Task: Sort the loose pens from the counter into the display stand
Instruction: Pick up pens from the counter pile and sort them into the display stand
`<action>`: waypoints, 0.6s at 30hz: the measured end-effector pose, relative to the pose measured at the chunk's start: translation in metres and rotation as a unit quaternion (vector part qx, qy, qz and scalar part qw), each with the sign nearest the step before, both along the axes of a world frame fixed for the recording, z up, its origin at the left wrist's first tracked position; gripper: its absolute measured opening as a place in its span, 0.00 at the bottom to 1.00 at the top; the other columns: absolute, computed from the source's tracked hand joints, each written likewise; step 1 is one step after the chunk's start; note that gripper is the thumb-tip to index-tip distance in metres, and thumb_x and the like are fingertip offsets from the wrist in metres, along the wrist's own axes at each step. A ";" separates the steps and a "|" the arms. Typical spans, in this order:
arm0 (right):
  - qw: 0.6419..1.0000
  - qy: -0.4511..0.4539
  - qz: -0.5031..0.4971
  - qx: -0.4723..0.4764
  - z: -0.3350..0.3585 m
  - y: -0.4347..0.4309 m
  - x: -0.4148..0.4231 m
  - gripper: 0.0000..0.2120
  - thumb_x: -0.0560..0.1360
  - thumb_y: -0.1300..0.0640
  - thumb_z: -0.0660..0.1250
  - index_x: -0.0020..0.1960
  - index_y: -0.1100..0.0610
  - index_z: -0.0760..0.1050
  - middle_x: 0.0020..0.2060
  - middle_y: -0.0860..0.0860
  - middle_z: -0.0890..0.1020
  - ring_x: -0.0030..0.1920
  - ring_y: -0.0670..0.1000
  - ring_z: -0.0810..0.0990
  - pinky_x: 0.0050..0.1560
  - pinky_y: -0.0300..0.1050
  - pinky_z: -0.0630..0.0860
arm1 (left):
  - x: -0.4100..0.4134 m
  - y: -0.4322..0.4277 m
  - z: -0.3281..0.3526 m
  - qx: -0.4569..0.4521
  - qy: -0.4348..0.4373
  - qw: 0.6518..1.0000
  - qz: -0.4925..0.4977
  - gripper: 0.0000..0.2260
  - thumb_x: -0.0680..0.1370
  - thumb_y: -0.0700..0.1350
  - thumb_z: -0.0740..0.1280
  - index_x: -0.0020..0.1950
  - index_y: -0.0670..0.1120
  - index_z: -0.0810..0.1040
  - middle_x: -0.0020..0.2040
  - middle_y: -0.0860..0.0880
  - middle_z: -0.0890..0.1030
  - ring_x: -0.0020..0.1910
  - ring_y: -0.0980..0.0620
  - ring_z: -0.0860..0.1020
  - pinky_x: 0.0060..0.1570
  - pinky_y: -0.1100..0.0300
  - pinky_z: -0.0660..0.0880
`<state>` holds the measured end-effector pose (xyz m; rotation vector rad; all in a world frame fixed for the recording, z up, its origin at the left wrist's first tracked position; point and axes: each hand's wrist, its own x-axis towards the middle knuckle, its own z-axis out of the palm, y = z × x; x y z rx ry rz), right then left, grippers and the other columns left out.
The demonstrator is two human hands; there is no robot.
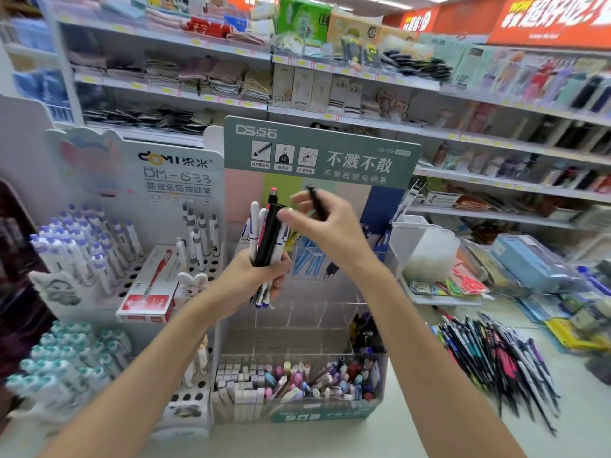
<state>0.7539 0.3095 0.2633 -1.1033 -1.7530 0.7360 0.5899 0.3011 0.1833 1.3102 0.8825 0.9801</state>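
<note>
My left hand grips a bundle of pens, white, pink and black, held upright in front of the green-topped display stand. My right hand is just to the right of the bundle and pinches a single black pen between thumb and fingers, its end pointing up. The stand's clear tiered compartments sit below both hands; the lowest row is full of mixed pens. A heap of loose pens lies on the counter to the right.
A white Domi pen stand with upright pens and a red pen box stands at the left. A clear plastic tray and packaged goods sit at the right. Store shelves fill the background.
</note>
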 end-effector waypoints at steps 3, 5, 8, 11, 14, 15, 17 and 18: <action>0.999 -0.027 -0.021 0.027 -0.007 -0.003 -0.013 0.13 0.69 0.52 0.78 0.49 0.56 0.80 0.40 0.51 0.82 0.38 0.44 0.78 0.44 0.43 0.78 | 0.007 0.001 -0.003 0.018 -0.003 1.000 0.003 0.07 0.78 0.37 0.68 0.42 0.42 0.72 0.29 0.49 0.68 0.27 0.52 0.68 0.30 0.59 0.68; 0.999 -0.027 -0.021 0.031 -0.008 -0.001 -0.011 0.10 0.71 0.54 0.77 0.48 0.56 0.79 0.38 0.48 0.81 0.37 0.43 0.76 0.43 0.43 0.77 | 0.007 0.001 -0.005 0.031 -0.001 0.999 0.007 0.09 0.78 0.38 0.69 0.40 0.43 0.72 0.29 0.49 0.68 0.26 0.52 0.67 0.30 0.58 0.68; 0.999 -0.025 -0.013 0.023 -0.008 -0.002 -0.008 0.07 0.74 0.57 0.73 0.50 0.55 0.78 0.39 0.46 0.81 0.39 0.43 0.77 0.44 0.41 0.77 | 0.005 -0.002 -0.005 0.033 -0.016 0.999 -0.002 0.09 0.76 0.42 0.72 0.44 0.43 0.72 0.30 0.51 0.69 0.27 0.54 0.67 0.31 0.61 0.69; 1.000 0.021 -0.017 0.007 -0.009 -0.004 -0.004 0.05 0.76 0.61 0.70 0.52 0.59 0.77 0.42 0.49 0.81 0.43 0.46 0.78 0.49 0.46 0.78 | 0.003 -0.006 -0.005 -0.003 -0.126 0.991 -0.031 0.18 0.73 0.51 0.74 0.53 0.41 0.73 0.32 0.51 0.70 0.28 0.57 0.66 0.29 0.66 0.67; 0.998 0.056 -0.010 0.001 -0.013 -0.005 -0.005 0.05 0.79 0.62 0.67 0.54 0.61 0.77 0.38 0.49 0.78 0.37 0.46 0.75 0.40 0.41 0.75 | 0.001 -0.008 -0.006 -0.008 -0.182 0.982 -0.042 0.30 0.70 0.58 0.76 0.62 0.40 0.73 0.36 0.52 0.75 0.29 0.58 0.69 0.30 0.66 0.67; 0.998 0.069 -0.006 -0.005 -0.015 -0.006 -0.007 0.05 0.79 0.63 0.65 0.54 0.61 0.77 0.37 0.50 0.77 0.35 0.45 0.74 0.37 0.38 0.73 | 0.000 -0.009 -0.007 -0.010 -0.187 0.981 -0.041 0.31 0.69 0.60 0.75 0.63 0.41 0.73 0.36 0.52 0.75 0.30 0.58 0.69 0.30 0.66 0.67; 0.994 0.107 0.004 -0.028 -0.016 -0.007 -0.010 0.07 0.80 0.64 0.63 0.57 0.59 0.77 0.40 0.54 0.78 0.33 0.45 0.74 0.33 0.34 0.72 | 0.000 -0.009 -0.008 -0.012 -0.191 0.981 -0.032 0.31 0.71 0.62 0.71 0.64 0.41 0.75 0.35 0.51 0.72 0.30 0.57 0.67 0.31 0.65 0.67; 0.992 0.124 0.006 -0.036 -0.017 -0.008 -0.012 0.09 0.80 0.65 0.63 0.57 0.56 0.77 0.42 0.55 0.80 0.34 0.45 0.75 0.34 0.35 0.73 | 0.000 -0.009 -0.007 -0.009 -0.185 0.982 -0.020 0.29 0.73 0.61 0.70 0.64 0.41 0.76 0.34 0.51 0.71 0.30 0.56 0.66 0.31 0.65 0.67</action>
